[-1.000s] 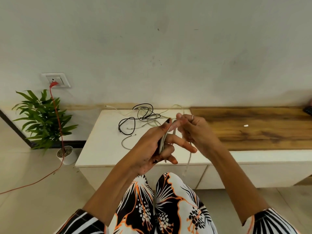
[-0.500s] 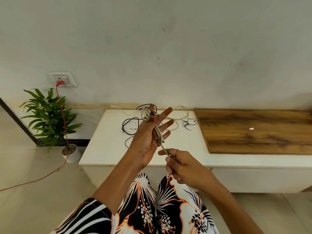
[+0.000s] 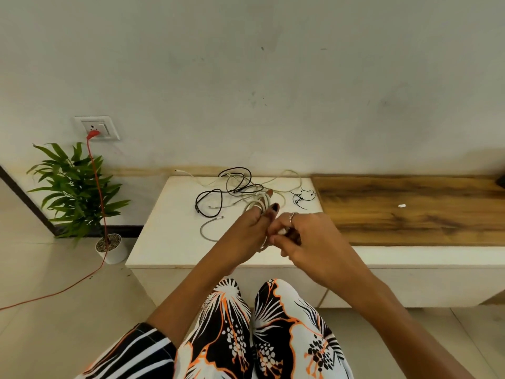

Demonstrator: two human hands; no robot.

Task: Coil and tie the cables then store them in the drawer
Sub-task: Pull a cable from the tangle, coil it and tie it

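A white cable (image 3: pixel 259 204) is wound in loops around the raised fingers of my left hand (image 3: pixel 247 233), held above the front of the white cabinet top (image 3: pixel 169 236). My right hand (image 3: pixel 306 236) is against the left one and pinches the cable's free end between its curled fingers. Further back on the cabinet lie a black cable (image 3: pixel 207 198), a grey cable (image 3: pixel 209 228), pale cables (image 3: pixel 287 187) and a thin black earphone wire (image 3: pixel 300 198), loose and tangled. The drawer fronts (image 3: pixel 382 285) below the top are closed.
A wooden panel (image 3: pixel 410 209) covers the cabinet's right part, with a small white bit (image 3: pixel 401 205) on it. A potted plant (image 3: pixel 76 192) stands on the floor at the left. A red cord (image 3: pixel 98 203) runs from the wall socket (image 3: pixel 97 128) across the floor.
My right hand has risen from below the cabinet edge to meet my left hand, carrying the cable end. More loops now sit around my left fingers.
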